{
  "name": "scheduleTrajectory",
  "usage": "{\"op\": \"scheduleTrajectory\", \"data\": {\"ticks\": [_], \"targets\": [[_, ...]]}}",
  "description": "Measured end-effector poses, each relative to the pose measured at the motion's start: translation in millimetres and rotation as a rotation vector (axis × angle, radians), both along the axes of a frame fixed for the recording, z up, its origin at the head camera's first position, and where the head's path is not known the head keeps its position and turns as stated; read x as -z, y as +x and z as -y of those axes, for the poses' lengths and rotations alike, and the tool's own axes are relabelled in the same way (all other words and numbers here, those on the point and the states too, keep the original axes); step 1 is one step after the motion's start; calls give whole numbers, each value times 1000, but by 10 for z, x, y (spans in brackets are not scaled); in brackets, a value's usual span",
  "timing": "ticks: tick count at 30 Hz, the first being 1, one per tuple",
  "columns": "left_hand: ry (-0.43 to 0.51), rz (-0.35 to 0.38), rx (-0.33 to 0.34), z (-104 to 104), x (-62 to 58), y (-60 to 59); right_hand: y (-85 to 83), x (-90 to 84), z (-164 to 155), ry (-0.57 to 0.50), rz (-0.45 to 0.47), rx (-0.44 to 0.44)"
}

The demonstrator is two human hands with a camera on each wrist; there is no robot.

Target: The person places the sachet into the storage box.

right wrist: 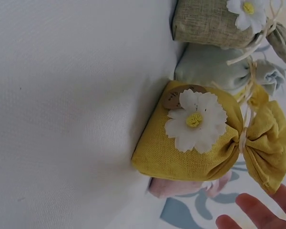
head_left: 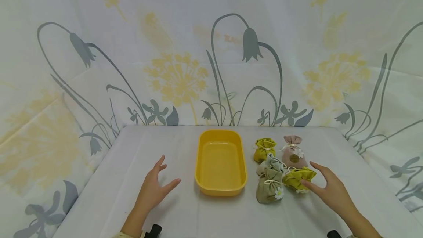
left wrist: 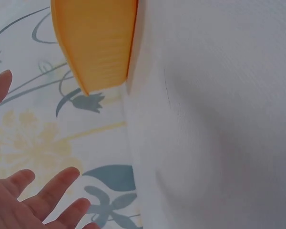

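- I saw the white table (head_left: 185, 208) fill the lower head view, with floral curtains (head_left: 178, 65) hung behind and beside it.
- The yellow plastic tray (head_left: 220, 162) sat mid-table with nothing in it, so I judged the work barely begun.
- Five drawstring sachets remained clustered just right of the tray: a far yellow-green one (head_left: 263, 149), a pink one (head_left: 293, 152), a pale grey one (head_left: 272, 163), a beige linen one (head_left: 269, 186) and a near yellow-green sachet (head_left: 299, 177).
- My right hand (head_left: 330, 190), fingers spread, touched that near sachet without gripping it.
- My left hand (head_left: 152, 190) hovered left of the tray, fingers splayed, holding nothing.
- Only the right wrist view showed the near sachet's daisy (right wrist: 195, 119) and round tag (right wrist: 174, 98) (hidden from overhead).
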State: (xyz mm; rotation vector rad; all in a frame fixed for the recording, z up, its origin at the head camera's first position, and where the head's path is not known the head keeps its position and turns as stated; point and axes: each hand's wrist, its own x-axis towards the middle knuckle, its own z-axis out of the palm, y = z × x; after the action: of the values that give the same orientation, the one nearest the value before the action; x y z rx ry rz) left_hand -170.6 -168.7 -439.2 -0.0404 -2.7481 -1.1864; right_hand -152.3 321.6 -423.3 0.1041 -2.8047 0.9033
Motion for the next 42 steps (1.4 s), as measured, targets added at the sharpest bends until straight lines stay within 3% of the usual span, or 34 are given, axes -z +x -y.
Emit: {"op": "scheduleTrajectory", "data": {"ticks": [16,25,31,37,42], "targets": [[263,26,61,-369,106,-161,-43,70,82,-49,-130,19],[363,62,84,-522,198,-243,-62,97,112,-55,-108,41],[393,126,69,-612,206,-268,-89,101,136,-64,-156,37],[506,183,95,-656,220,-258,-103,94,146,-91,-117,45],[571,189,129,-663,230,-259,-101,86,134,-86,-114,43]]}}
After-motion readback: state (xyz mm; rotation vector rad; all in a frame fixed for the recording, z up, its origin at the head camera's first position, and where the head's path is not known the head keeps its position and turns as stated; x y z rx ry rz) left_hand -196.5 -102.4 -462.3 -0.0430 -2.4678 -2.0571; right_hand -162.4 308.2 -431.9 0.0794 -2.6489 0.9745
